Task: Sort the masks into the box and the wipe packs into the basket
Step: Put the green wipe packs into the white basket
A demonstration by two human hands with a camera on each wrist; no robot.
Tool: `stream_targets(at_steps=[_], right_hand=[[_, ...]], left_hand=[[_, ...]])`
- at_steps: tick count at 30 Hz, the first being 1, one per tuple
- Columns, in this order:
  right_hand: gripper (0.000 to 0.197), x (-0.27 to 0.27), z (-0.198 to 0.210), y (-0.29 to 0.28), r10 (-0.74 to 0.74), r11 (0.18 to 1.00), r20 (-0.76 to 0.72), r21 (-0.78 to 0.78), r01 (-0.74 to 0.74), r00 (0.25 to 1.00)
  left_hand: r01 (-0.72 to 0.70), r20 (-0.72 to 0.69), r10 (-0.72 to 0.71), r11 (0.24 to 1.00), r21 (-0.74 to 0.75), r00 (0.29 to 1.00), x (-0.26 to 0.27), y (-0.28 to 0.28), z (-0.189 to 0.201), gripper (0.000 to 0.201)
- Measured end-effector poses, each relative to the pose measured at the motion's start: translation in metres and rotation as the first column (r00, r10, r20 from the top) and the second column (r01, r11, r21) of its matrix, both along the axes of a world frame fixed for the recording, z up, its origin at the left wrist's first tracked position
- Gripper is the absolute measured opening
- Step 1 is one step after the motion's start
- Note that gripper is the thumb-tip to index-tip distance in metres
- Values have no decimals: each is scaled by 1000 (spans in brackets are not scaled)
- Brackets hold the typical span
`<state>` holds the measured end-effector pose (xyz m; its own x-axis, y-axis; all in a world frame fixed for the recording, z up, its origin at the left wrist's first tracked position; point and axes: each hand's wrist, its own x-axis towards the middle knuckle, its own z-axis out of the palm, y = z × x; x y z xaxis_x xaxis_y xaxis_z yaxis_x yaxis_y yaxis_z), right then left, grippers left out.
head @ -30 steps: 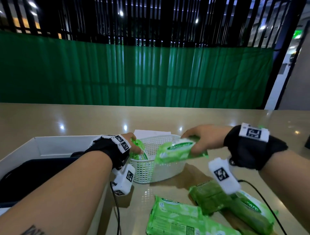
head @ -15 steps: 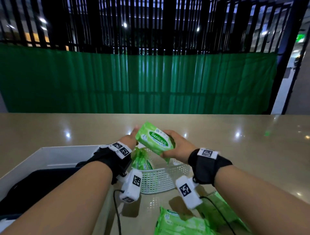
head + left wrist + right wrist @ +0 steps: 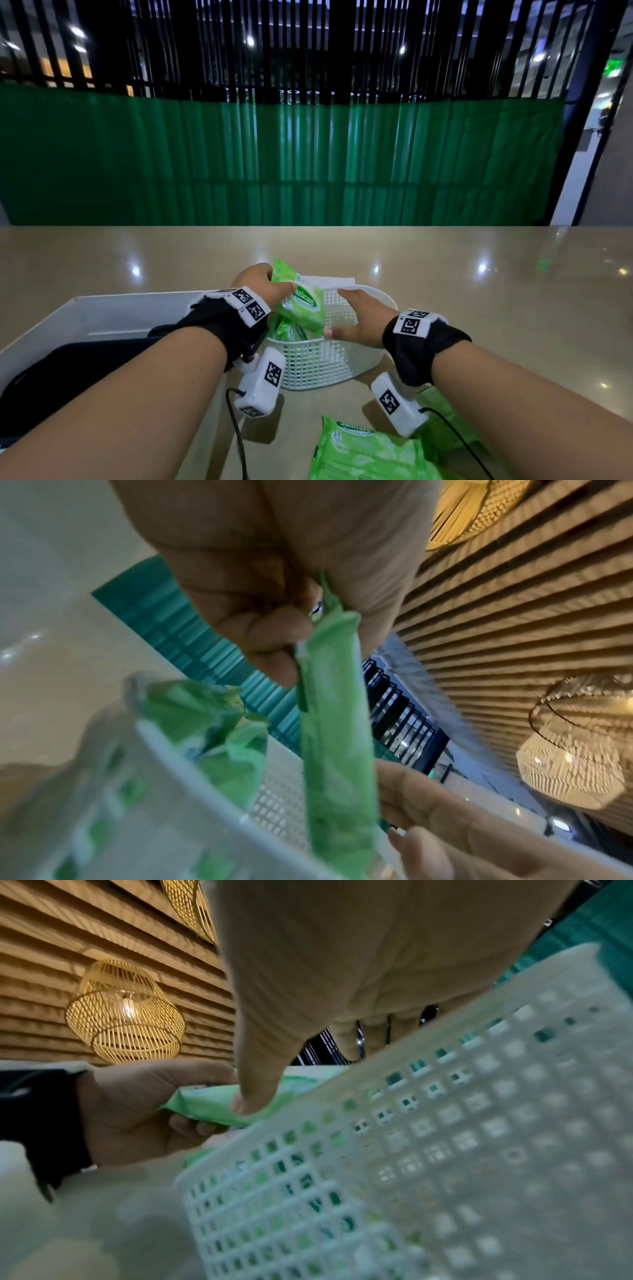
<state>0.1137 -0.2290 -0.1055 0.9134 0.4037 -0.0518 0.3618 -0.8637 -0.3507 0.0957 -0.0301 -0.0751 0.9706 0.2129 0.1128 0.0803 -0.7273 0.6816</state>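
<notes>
The glossy beige counter (image 3: 479, 308) carries everything. At its near left edge sits the open white cardboard box (image 3: 102, 308), with dark, folded material in it, too dim to tell as masks for certain. Just right of the box stands the white perforated plastic basket (image 3: 342, 363), with green wipe packs (image 3: 291, 330) already standing against its left wall. At the counter's near edge, in front of the basket, lies a flat green pack of wipes (image 3: 363, 452), with another green pack (image 3: 445, 407) partly hidden under the right wrist.

The left hand (image 3: 260, 284) pinches the held green Sanicare wipe pack (image 3: 303, 303) by its upper end, thumb on the front and curled fingers (image 3: 274, 631) behind; the pack hangs tilted over the basket's left side. The right hand (image 3: 359, 318) is spread over the basket, fingers straight and holding nothing, its thumb tip (image 3: 250, 1104) touching the pack's lower edge.
</notes>
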Motion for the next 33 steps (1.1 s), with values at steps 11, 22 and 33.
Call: stream_targets(at_steps=[11, 22, 33], right_hand=[[50, -1, -13, 5, 42, 932, -24, -360, -48, 999], [55, -3, -15, 9, 79, 919, 42, -389, -56, 996], [55, -5, -19, 6, 115, 907, 81, -416, -71, 990]], left_hand=[[82, -123, -42, 939, 334, 991, -2, -17, -5, 29], [119, -299, 47, 851, 512, 953, -1, -17, -10, 53], [144, -288, 15, 839, 525, 958, 1, -29, -15, 39]])
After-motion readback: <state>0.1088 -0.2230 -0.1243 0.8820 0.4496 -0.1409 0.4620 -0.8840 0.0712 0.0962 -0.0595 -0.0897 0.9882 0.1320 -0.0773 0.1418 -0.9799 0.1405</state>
